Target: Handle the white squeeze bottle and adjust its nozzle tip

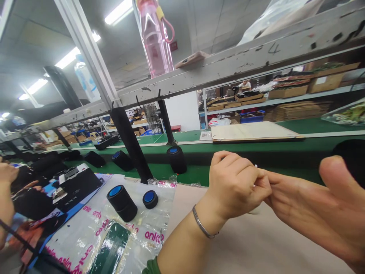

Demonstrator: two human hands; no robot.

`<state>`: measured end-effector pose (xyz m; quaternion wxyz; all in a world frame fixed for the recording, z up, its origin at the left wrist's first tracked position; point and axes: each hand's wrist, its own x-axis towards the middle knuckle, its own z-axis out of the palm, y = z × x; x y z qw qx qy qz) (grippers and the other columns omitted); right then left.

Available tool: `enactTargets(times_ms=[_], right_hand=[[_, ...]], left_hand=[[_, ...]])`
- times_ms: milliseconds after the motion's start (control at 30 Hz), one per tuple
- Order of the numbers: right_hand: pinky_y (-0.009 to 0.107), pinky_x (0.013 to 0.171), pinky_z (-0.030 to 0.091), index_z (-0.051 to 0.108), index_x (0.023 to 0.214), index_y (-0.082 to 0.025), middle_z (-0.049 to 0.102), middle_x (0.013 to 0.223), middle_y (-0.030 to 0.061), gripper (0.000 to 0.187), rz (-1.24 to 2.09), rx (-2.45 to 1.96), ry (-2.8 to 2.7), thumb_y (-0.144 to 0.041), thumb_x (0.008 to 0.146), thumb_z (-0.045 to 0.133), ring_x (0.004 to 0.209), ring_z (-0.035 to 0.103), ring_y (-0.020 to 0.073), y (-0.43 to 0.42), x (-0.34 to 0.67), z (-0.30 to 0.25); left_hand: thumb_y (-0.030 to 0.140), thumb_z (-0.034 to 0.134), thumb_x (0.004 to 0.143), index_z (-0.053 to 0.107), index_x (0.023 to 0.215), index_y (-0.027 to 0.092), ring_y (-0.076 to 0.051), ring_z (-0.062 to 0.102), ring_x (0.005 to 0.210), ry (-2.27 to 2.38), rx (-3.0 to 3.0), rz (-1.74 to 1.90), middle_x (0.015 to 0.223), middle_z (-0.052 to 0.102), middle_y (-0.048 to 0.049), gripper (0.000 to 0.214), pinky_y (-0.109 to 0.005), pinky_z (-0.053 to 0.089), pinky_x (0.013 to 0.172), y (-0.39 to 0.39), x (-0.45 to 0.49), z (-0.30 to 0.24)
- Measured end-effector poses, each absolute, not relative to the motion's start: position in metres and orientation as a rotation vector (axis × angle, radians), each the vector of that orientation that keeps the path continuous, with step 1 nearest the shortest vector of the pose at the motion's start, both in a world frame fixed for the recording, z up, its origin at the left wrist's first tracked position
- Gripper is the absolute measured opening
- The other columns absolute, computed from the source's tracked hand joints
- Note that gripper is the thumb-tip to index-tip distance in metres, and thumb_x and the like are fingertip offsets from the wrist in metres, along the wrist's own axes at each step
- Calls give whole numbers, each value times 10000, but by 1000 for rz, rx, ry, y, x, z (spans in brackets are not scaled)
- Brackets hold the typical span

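My left hand [236, 186], with a thin bracelet on its wrist, is closed in a pinch around the fingertips of my right hand [310, 205]. A tiny white tip [256, 166] sticks out above the pinch; I cannot make out what it is. My right hand reaches in from the right with its palm showing and thumb raised, and its fingertips are hidden inside the left hand's grip. Both hands hover over a beige work mat [256, 251].
Two black cylinders with blue tops, one tall [122, 202] and one short [150, 199], lie on printed plastic bags [94, 228]. More cylinders [176, 159] stand on the green conveyor [285, 150]. A black post [131, 144], a pink bottle [155, 38] and another person's hand [5, 190] are nearby.
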<state>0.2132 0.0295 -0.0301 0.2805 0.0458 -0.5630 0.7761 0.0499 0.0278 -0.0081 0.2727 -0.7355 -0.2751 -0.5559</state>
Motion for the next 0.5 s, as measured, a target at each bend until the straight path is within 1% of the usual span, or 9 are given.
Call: enactTargets(times_ms=[67,133,200,233,300,400,467,500], right_hand=[[298,1189,221,352,1469,-343,-1,1398,-44,789,2114,172,-1529,-834,888,143,1367,39,176,30,215,-31],[318,1210,147,285,1515,-284,-45,1398,-31,904,2086,81,-1574,-881,855,126,1363,-47,198,33,219,-32],[356,1217,59,231,1535,-279,-56,1397,-27,968,2042,-41,-1605,-919,817,119,1354,-95,217,37,224,-34],[367,1214,37,216,1538,-284,-61,1397,-26,978,2030,-74,-1602,-926,807,116,1352,-107,221,39,225,-35],[363,1213,26,213,1539,-284,-78,1394,-26,966,2054,-61,-1564,-918,815,123,1348,-131,211,41,227,-35],[318,1220,21,219,1536,-269,-82,1389,-31,880,2181,193,-1452,-848,880,134,1346,-151,173,36,222,-32],[285,1229,17,221,1526,-290,-46,1390,-30,769,2275,417,-1362,-770,933,121,1358,-97,143,32,218,-27],[282,1231,33,246,1514,-310,-5,1392,-26,719,2296,492,-1329,-738,950,117,1366,-41,134,29,216,-25]], left_hand=[[107,559,687,540,585,159,-87,510,633,-756,-1968,-1536,606,590,40,115,-305,399,738,31,48,-9],[112,569,682,544,599,159,-84,517,631,-782,-1961,-1586,600,585,43,99,-303,397,744,34,43,-8],[120,590,697,563,624,159,-82,539,649,-816,-1967,-1632,620,605,44,87,-302,396,760,34,38,-6],[128,601,717,582,648,160,-83,553,670,-827,-1986,-1639,650,627,43,79,-303,395,773,34,36,-5],[155,615,768,626,711,173,-83,577,722,-837,-2051,-1619,737,672,47,60,-304,392,803,31,34,-3],[202,619,818,668,775,203,-81,583,758,-809,-2117,-1542,811,696,62,66,-306,388,819,25,37,-1],[214,617,824,678,779,208,-81,578,756,-794,-2124,-1503,809,696,67,76,-306,389,818,23,39,-1],[214,614,824,678,777,207,-82,576,753,-790,-2126,-1485,804,695,68,80,-306,389,819,22,40,-2]])
